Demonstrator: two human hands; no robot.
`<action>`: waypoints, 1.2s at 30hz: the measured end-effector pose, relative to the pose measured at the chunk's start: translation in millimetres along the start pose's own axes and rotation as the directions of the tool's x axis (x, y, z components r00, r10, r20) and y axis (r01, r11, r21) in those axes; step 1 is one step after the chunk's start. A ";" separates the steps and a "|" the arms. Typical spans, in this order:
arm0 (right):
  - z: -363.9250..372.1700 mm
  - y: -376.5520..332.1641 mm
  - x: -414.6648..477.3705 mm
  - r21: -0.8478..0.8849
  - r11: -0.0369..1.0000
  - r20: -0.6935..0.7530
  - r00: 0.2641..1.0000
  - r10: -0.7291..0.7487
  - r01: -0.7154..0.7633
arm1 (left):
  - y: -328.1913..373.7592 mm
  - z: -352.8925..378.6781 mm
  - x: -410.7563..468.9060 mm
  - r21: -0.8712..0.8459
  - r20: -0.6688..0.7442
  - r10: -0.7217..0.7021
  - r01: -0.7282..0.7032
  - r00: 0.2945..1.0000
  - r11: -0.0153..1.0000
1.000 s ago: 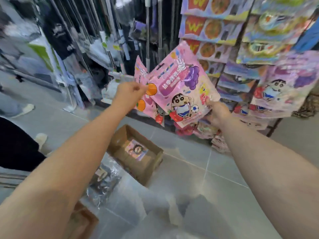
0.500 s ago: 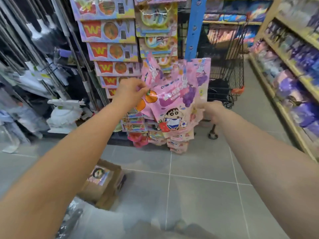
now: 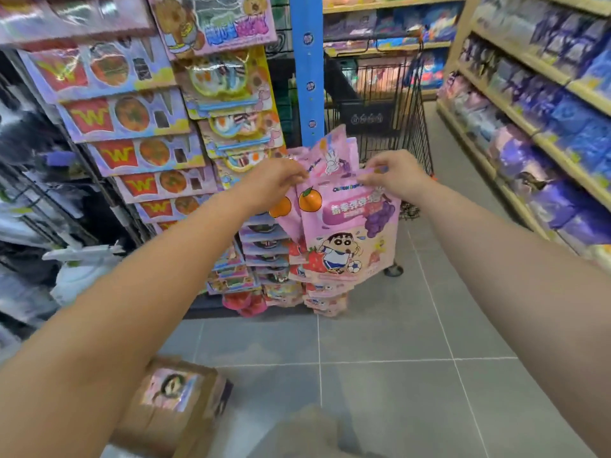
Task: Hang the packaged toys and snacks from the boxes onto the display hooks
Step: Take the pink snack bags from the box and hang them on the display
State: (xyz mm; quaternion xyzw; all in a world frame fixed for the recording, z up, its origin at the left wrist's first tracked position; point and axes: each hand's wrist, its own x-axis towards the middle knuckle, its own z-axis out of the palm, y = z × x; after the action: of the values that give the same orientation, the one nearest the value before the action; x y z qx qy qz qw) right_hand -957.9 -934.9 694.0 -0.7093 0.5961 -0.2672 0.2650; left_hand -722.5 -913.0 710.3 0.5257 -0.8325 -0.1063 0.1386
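Pink snack pouches (image 3: 347, 233), a small bunch printed with a cartoon boy and fruit, hang with their long axis straight down from both hands. The left hand (image 3: 274, 185) pinches the bunch at its upper left corner. The right hand (image 3: 395, 176) pinches the top strip at the right, fingers curled over it. Both hands reach about equally far forward, with the header edge spanning the gap between them.

No bare hook can be made out. Beyond and below the hands a column of matching hung pouches (image 3: 325, 304) shows, so the target hook probably lies straight ahead of the knuckles, just left of the blue post (image 3: 307, 77).

Carded toys (image 3: 132, 117) crowd the left hand's outer side and a shopping cart (image 3: 380, 104) stands beyond the right hand. Open floor lies beneath, and a cardboard box (image 3: 175, 404) sits under the left forearm.
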 end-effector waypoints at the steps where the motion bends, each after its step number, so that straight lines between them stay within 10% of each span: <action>1: -3.0 2.3 6.9 -0.015 1.000 0.001 1.000 -0.025 0.025 | -5.3 -1.6 11.0 -0.010 0.024 0.006 -0.005 1.000 1.000; 8: -0.6 28.9 52.0 -0.173 0.982 0.083 0.995 -0.060 0.074 | -17.3 7.7 73.2 0.343 -0.025 0.000 0.009 1.000 0.939; 20: -8.7 22.1 98.4 0.099 0.993 0.061 0.997 0.053 -0.059 | -19.1 32.2 124.3 0.023 -0.380 -0.189 0.214 0.906 0.977; 36: -37.0 7.6 147.1 0.141 0.990 -0.017 0.999 -0.029 0.031 | -14.4 11.2 161.7 -0.284 -0.352 -0.435 0.348 0.829 0.893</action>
State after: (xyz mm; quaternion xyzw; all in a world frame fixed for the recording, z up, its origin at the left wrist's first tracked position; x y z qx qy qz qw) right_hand -967.3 -1083.4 724.5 -0.6956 0.5671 -0.3179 0.3060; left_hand -780.3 -1065.1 714.4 0.6789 -0.6430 -0.1072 0.3378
